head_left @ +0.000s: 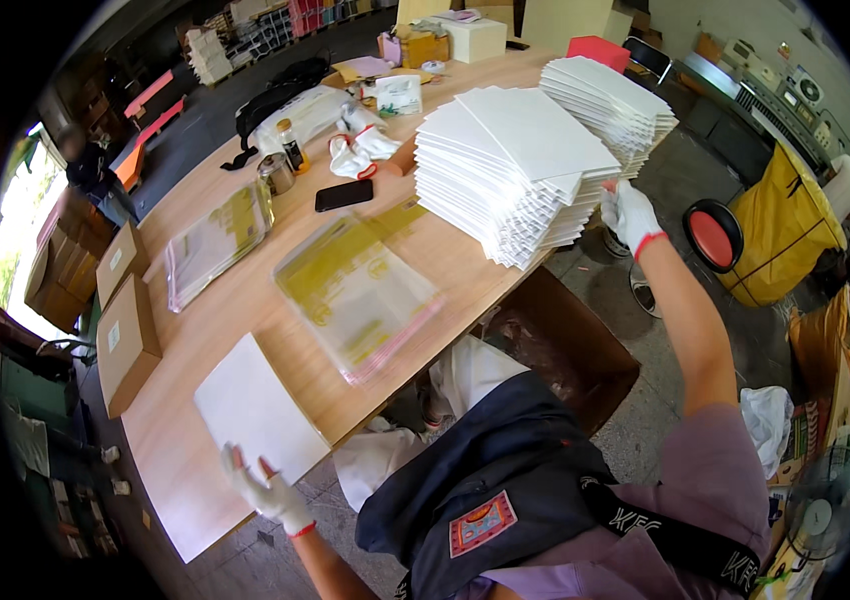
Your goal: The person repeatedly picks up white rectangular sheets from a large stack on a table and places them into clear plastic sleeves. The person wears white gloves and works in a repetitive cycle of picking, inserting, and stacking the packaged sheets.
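Observation:
My left hand (273, 496), in a white glove with a red cuff, has its fingers spread over the near edge of the table. Beside it lies a flat white sheet (258, 405), and nothing shows in the palm. My right hand (632, 214), gloved the same way, reaches out to the right corner of a tall stack of white sheets (505, 165). Its fingers close at that corner on a white sheet. Between the two hands lies a pile of clear plastic bags (355, 295) with yellow print.
A second bag pile (220, 245), a black phone (344, 195), loose white gloves (360, 150) and a bottle (292, 145) lie farther back. Another white stack (610, 105) stands behind. Cardboard boxes (130, 345) flank the table's left; an open carton (585, 355) sits below its front edge.

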Available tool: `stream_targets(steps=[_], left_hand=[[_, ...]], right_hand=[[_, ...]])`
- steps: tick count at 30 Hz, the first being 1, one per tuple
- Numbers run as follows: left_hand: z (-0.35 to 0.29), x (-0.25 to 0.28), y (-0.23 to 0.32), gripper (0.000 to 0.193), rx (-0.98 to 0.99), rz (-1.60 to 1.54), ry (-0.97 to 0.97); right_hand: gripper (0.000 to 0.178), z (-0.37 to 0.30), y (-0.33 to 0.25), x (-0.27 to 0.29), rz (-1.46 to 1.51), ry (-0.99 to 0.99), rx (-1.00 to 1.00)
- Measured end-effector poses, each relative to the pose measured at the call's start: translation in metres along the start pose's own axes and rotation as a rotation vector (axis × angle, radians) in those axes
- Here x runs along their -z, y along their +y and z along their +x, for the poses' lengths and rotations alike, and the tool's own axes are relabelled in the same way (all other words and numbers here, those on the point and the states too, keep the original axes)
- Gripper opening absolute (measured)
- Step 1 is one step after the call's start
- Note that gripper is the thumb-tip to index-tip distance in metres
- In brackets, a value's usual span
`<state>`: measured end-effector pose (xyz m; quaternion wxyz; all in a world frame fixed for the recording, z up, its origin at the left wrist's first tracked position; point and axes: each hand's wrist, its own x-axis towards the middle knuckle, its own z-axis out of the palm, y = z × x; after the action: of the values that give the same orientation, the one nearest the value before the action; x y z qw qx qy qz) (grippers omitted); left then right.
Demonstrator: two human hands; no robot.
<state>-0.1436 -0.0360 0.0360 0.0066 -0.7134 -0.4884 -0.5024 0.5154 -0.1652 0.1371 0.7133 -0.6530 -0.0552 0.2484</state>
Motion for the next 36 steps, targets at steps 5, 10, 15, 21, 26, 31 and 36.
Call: stream_targets(steps=[5, 10, 15, 21, 26, 31, 36], left_hand=[[0.002, -0.097, 0.070, 0.037, -0.300, -0.024, -0.388], [0.010, -0.156, 0.122, 0.031, -0.475, 0.000, -0.798], [0.009, -0.198, 0.118, 0.036, -0.532, 0.046, -0.873], [0.013, -0.209, 0.135, 0.039, -0.458, 0.244, -0.839], [0.039, -0.211, 0.172, 0.029, -0.351, 0.320, -1.030], [0.043, -0.226, 0.171, 0.024, -0.274, 0.398, -1.042], [0.038, -0.225, 0.133, 0.015, -0.273, 0.148, -0.913]], right_hand=[[0.017, 0.057, 0.000, 0.020, 0.176, -0.130, 0.119], [0.017, 0.056, -0.012, 0.002, 0.112, -0.053, 0.031], [0.018, 0.052, -0.026, -0.016, 0.235, 0.071, 0.217], [0.015, 0.019, -0.002, -0.013, 0.272, 0.000, 0.131], [0.014, -0.022, 0.017, -0.001, 0.439, -0.161, 0.190], [0.049, -0.101, 0.052, 0.036, 0.215, -0.489, 0.065], [0.047, -0.157, 0.109, 0.050, 0.118, -0.581, -0.318]])
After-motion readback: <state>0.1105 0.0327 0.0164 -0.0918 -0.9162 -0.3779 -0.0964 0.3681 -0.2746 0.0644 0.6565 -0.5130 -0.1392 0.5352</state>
